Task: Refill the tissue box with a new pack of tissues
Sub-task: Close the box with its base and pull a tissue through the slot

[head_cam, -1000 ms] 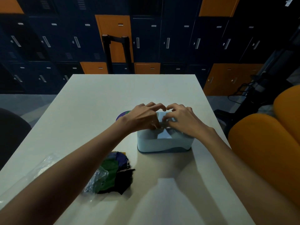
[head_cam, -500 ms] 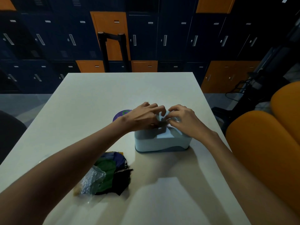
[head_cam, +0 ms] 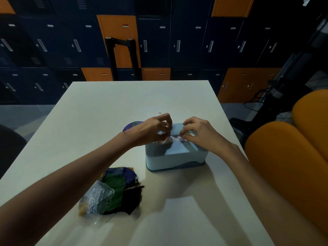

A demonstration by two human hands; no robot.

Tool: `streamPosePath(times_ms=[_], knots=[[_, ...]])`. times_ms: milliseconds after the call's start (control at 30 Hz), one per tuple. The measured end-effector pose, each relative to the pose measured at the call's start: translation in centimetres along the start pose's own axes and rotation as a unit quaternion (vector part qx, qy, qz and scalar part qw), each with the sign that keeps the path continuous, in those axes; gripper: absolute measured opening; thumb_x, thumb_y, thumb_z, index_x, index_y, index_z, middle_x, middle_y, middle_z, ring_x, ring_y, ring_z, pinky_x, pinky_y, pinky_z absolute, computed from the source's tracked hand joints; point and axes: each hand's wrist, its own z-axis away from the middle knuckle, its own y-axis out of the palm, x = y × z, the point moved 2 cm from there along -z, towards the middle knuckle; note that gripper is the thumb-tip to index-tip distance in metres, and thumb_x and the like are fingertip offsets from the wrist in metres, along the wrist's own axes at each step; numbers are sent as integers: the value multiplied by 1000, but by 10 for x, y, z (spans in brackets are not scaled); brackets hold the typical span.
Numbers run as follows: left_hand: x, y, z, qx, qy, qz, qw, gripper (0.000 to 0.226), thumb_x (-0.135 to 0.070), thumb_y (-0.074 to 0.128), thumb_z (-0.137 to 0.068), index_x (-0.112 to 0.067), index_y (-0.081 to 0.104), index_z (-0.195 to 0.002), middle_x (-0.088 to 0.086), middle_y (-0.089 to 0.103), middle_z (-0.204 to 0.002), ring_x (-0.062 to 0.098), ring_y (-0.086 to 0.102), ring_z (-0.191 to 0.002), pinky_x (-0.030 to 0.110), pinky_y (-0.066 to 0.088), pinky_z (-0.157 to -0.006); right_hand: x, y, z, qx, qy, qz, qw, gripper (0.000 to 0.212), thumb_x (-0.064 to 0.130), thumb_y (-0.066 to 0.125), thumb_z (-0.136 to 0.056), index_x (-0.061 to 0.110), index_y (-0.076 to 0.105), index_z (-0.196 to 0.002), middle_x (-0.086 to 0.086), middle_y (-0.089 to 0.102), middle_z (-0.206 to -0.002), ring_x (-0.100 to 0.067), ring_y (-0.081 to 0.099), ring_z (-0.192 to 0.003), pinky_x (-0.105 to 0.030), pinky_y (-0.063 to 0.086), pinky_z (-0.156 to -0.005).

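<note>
A pale blue tissue box [head_cam: 175, 160] stands on the white table [head_cam: 99, 114], right of centre. Both hands are over its top. My left hand [head_cam: 150, 132] and my right hand [head_cam: 200, 134] each pinch a bit of white tissue [head_cam: 173, 139] that bunches up at the slot in the box top. Their fingertips are a short gap apart. The inside of the box is hidden.
A crumpled dark green, blue and black wrapper [head_cam: 120, 189] with clear plastic [head_cam: 97, 197] lies near the front left. A round purple object [head_cam: 132, 125] peeks out behind my left wrist. Orange seats [head_cam: 287, 157] stand at the right, lockers beyond the table.
The hands have drawn slightly apart on the box top, and white tissue now shows between the fingertips. The view shifted a little.
</note>
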Motion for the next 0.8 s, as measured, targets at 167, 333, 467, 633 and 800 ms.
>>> streamPosePath(times_ms=[167,333,467,633,800], knots=[[-2,3,2,-33,-31,23,999,12,-8,77,-79,-4,77,-90,11,58,-107,28,66,-95,40,58,-82,18,6,0,-7,-3,24,1000,18,30,69,-86,17,75,-98,-1,57,-122,-17,54,-109,-44,46,-97],[-5,4,3,-43,-50,35,997,9,-6,78,-77,-5,77,-87,12,58,-106,28,68,-93,40,58,-79,36,18,-6,-14,35,119,992,43,54,58,-86,17,75,-99,-3,52,-123,-19,48,-113,-42,39,-96],[-8,3,3,-39,-70,32,996,12,-6,79,-76,-5,77,-88,13,60,-107,28,66,-96,41,58,-78,41,21,-9,-22,54,118,991,41,50,60,-87,13,73,-98,-5,49,-124,-21,46,-114,-44,39,-97],[-12,-5,5,-67,-110,43,991,10,-11,79,-77,-9,78,-86,14,57,-113,27,64,-99,19,46,-82,34,16,-13,-8,70,48,996,26,37,65,-87,12,73,-93,-4,45,-118,-18,42,-112,-41,37,-94],[-18,-1,17,-52,-174,40,983,16,-25,78,-79,-9,78,-83,12,51,-123,24,58,-114,30,52,-91,32,16,-20,-6,93,33,995,28,36,68,-86,12,72,-98,-5,42,-117,-19,40,-111,-42,33,-94]])
